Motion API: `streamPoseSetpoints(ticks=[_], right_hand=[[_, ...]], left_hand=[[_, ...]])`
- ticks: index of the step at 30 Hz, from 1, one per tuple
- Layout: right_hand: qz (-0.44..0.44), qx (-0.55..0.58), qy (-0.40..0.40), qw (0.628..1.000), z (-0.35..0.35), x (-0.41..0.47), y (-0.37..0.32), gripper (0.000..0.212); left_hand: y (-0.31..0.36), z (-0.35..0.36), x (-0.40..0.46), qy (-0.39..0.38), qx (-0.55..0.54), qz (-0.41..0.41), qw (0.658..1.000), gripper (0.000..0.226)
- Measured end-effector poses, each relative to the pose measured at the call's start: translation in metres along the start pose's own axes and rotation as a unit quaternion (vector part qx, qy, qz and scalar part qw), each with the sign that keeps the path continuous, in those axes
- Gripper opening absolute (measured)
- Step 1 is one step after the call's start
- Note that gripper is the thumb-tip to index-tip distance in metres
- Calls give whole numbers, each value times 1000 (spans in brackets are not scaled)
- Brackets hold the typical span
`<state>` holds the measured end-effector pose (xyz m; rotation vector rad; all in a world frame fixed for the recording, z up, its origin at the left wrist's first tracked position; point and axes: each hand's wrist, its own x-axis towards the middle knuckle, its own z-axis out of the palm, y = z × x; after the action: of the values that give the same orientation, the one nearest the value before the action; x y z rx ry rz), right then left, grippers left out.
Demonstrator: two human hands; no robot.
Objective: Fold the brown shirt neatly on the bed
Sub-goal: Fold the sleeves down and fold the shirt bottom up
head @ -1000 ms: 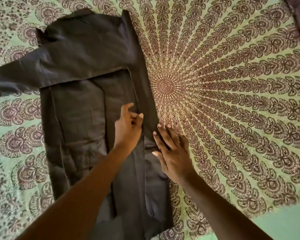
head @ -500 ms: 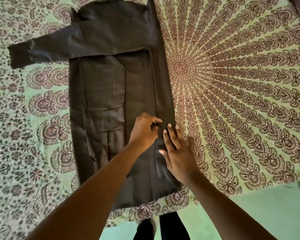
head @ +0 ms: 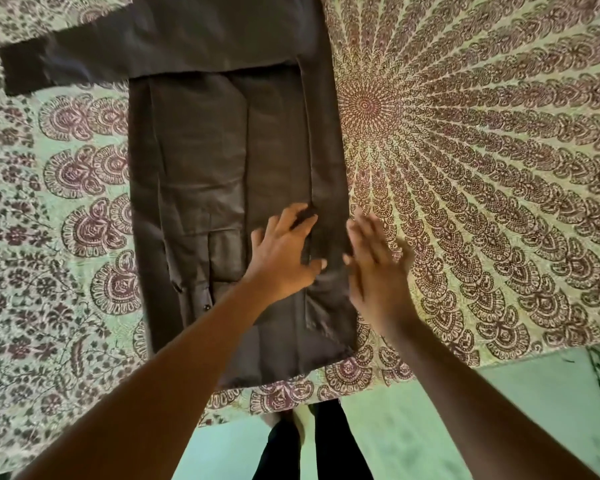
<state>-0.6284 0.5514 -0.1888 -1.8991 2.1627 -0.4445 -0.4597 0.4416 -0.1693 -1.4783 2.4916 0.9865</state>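
A: Where's the brown shirt (head: 222,161) sitting?

B: I'm seeing it lying flat on the bed (head: 482,168), left of the mandala centre, hem toward the near edge. Right side is lying folded inward as a long strip, one sleeve (head: 59,60) is sticking out to the left. Fabric is looking smooth, slightly shiny, with crisp vertical creases.

A: Left hand (head: 284,258)?

B: Fingers are spreading over the lower right of the shirt, fingertips curling onto the edge of the folded strip. I'm reading it as pressing more than pinching, but I can't tell for sure.

A: Right hand (head: 374,265)?

B: It's motion-blurred. Fingers are straight and together, palm facing left, at the shirt's right edge. Touching or just hovering, I can't tell. It's holding nothing.

A: Around it?

B: Bedsheet (head: 84,237) is showing a green cotton print with maroon paisley and radiating scallops. Below the bed edge I'm seeing pale green floor (head: 499,410) and the person's dark trouser legs (head: 312,445).
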Motion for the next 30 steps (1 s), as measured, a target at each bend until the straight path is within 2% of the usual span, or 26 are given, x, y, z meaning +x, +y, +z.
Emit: streamPoseSetpoints(ticks=[2, 5, 7, 10, 14, 18, 23, 26, 30], right_hand=[[-7, -34, -22, 999, -3, 40, 12, 60], [-62, -116, -120, 984, 2, 85, 23, 71], [-93, -160, -165, 969, 7, 90, 24, 78], [-124, -163, -186, 961, 12, 65, 18, 84], [-159, -168, -197, 953, 8, 2, 11, 85], [-232, -160, -203, 938, 0, -38, 7, 73], [-326, -142, -209, 911, 3, -36, 20, 65], [-403, -86, -188, 891, 2, -31, 25, 54], [-399, -20, -138, 906, -9, 5, 25, 48]], left_hand=[[-5, 4, -11, -16, 83, 19, 996, 107], [-14, 9, -19, -42, 124, 20, 991, 123], [-16, 10, -19, -71, 151, 21, 986, 137], [-15, 12, -20, -97, 187, 29, 977, 151], [-15, 12, -21, -91, 188, 30, 977, 152], [-14, 13, -26, -88, 194, 32, 976, 151], [-19, 17, -27, -86, 192, 38, 977, 153], [-20, 20, -27, -80, 210, 35, 974, 152], [-17, 20, -28, -83, 226, 20, 970, 157]])
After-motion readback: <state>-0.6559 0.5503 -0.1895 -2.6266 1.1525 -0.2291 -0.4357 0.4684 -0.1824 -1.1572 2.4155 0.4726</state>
